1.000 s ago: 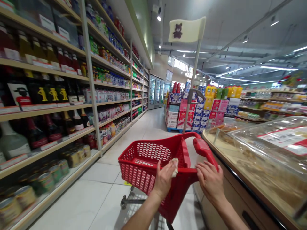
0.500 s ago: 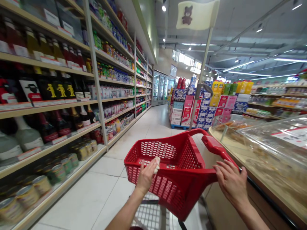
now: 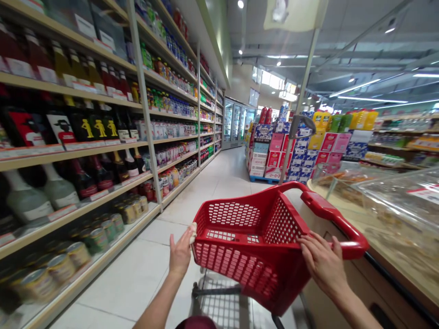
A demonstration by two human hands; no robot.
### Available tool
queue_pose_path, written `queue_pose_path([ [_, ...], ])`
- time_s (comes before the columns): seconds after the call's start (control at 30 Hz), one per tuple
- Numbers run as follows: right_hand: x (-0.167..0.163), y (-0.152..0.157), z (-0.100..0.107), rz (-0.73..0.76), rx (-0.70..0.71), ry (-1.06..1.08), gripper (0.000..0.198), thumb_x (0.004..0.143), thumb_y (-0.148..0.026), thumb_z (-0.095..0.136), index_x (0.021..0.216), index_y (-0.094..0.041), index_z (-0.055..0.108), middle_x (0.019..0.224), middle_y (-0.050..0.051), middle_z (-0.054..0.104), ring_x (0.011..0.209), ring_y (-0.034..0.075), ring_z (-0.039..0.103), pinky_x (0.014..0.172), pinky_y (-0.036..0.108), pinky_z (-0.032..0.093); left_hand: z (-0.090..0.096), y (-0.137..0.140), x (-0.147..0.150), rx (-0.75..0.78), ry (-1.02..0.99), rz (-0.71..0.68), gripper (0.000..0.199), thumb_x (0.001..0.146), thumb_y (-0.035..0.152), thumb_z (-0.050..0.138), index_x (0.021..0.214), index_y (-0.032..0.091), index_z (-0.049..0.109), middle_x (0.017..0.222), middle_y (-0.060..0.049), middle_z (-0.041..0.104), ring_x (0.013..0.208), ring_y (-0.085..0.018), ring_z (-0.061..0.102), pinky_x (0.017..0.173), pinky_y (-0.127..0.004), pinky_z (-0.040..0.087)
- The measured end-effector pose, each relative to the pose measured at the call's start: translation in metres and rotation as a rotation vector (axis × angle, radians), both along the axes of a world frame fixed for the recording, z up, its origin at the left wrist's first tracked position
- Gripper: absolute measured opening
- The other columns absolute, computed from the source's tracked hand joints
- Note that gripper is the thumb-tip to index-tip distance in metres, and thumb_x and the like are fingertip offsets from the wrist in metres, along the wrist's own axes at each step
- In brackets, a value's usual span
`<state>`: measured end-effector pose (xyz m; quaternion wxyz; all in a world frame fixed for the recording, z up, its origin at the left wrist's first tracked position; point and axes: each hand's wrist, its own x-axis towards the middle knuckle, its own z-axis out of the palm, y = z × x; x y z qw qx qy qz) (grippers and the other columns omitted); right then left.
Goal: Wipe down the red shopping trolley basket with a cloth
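A red plastic shopping cart (image 3: 236, 272) with a perforated basket stands before me, turned sideways, its handle toward the right. My left hand (image 3: 181, 253) is at the basket's left end, pressing a small white wipe (image 3: 194, 232) against the rim corner. Part of the wipe is hidden behind the fingers. My right hand (image 3: 322, 260) grips the near rim close to the handle (image 3: 329, 212), fingertips over the edge and thumb raised apart. Nothing lies in the visible part of the basket.
Shelves (image 3: 151, 119) of bottles and cans run along the left. A glass-topped counter (image 3: 377, 224) borders the right side. Stacked cartons (image 3: 274, 155) stand ahead on a blue pallet. A pole (image 3: 302, 91) with a flag rises behind the cart; glass-door coolers (image 3: 235, 121) are farther back.
My left hand has moved left along the near rim with the wipe, to the basket's corner. My right hand has shifted slightly left and down, off the handle's end. The view has turned slightly.
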<state>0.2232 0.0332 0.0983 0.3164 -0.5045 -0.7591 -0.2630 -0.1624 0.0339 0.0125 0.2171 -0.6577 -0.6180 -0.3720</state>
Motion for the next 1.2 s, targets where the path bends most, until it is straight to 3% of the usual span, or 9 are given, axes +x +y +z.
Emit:
queue_pose_path([
  [0.2,-0.021,-0.003,-0.004,0.061,-0.053,-0.039,0.031,0.084,-0.030,0.035,0.089,-0.023,0.064,0.093,0.001,0.067,0.099,0.021,0.054,0.099,0.045,0.014,0.003,-0.002,0.037,0.096,0.136,-0.270,0.035,0.080,0.012,0.033,0.110,0.020,0.051,0.112,-0.007,0.059,0.105,-0.014,0.052,0.105,-0.042,0.009],
  [0.37,-0.021,-0.007,-0.005,0.040,-0.046,-0.044,0.031,0.085,-0.031,0.035,0.091,-0.021,0.063,0.097,0.003,0.065,0.100,0.022,0.053,0.099,0.044,0.016,0.002,-0.008,0.026,0.022,0.063,-0.091,0.038,0.080,0.013,0.033,0.113,0.021,0.048,0.113,-0.009,0.058,0.101,-0.017,0.055,0.103,-0.047,0.012],
  [0.57,-0.028,-0.009,-0.013,0.078,-0.086,-0.064,0.029,0.084,-0.028,0.036,0.095,-0.022,0.062,0.101,0.003,0.064,0.100,0.022,0.053,0.098,0.047,0.016,0.002,-0.008,0.044,-0.020,0.112,-0.251,0.040,0.078,0.012,0.035,0.114,0.020,0.049,0.115,-0.008,0.056,0.107,-0.016,0.051,0.104,-0.044,0.012],
  [0.7,-0.024,-0.007,-0.018,0.112,-0.128,-0.027,0.027,0.082,-0.028,0.041,0.098,-0.022,0.061,0.104,0.004,0.063,0.103,0.024,0.052,0.098,0.050,0.018,0.006,-0.010,0.038,-0.089,0.012,-0.144,0.038,0.079,0.014,0.034,0.114,0.020,0.049,0.117,-0.009,0.055,0.106,-0.018,0.052,0.103,-0.049,0.012],
  [0.8,-0.042,-0.015,-0.023,0.204,-0.199,0.177,0.028,0.080,-0.029,0.044,0.102,-0.022,0.060,0.108,0.007,0.060,0.106,0.026,0.050,0.098,0.052,0.021,0.013,-0.012,0.066,-0.111,-0.041,-0.258,0.039,0.079,0.013,0.034,0.115,0.021,0.048,0.118,-0.008,0.054,0.109,-0.018,0.050,0.103,-0.049,0.012],
  [0.9,-0.081,-0.031,-0.030,0.428,-0.386,0.589,0.041,0.081,-0.031,0.044,0.120,-0.022,0.046,0.122,0.008,0.050,0.113,0.021,0.045,0.096,0.042,0.033,0.026,-0.021,0.129,-0.132,-0.168,-0.422,0.042,0.081,0.016,0.033,0.122,0.022,0.039,0.121,-0.007,0.051,0.113,-0.016,0.046,0.104,-0.049,0.013],
  [1.03,-0.121,-0.040,-0.034,0.597,-0.577,1.169,0.053,0.082,-0.037,0.042,0.131,-0.024,0.028,0.128,0.005,0.044,0.117,0.017,0.041,0.096,0.035,0.036,0.045,-0.040,0.193,-0.270,-0.408,-0.554,0.057,0.080,0.012,0.028,0.134,0.017,0.013,0.137,-0.009,0.028,0.126,-0.014,0.026,0.104,-0.039,0.021],
  [1.13,-0.110,-0.038,-0.026,0.587,-0.569,1.285,0.049,0.079,-0.037,0.047,0.126,-0.022,0.039,0.124,0.006,0.049,0.113,0.019,0.045,0.094,0.036,0.038,0.051,-0.040,0.189,-0.391,-0.339,-0.697,0.072,0.069,0.009,0.036,0.135,0.016,0.005,0.141,-0.007,0.019,0.128,-0.016,0.019,0.105,-0.038,0.021],
  [1.2,-0.077,-0.036,-0.010,0.457,-0.470,1.215,0.042,0.080,-0.036,0.046,0.118,-0.020,0.048,0.118,0.008,0.054,0.108,0.021,0.050,0.090,0.036,0.041,0.048,-0.032,0.167,-0.424,-0.229,-0.658,0.074,0.066,0.009,0.037,0.134,0.016,0.010,0.140,-0.006,0.021,0.128,-0.017,0.019,0.105,-0.042,0.019],
])
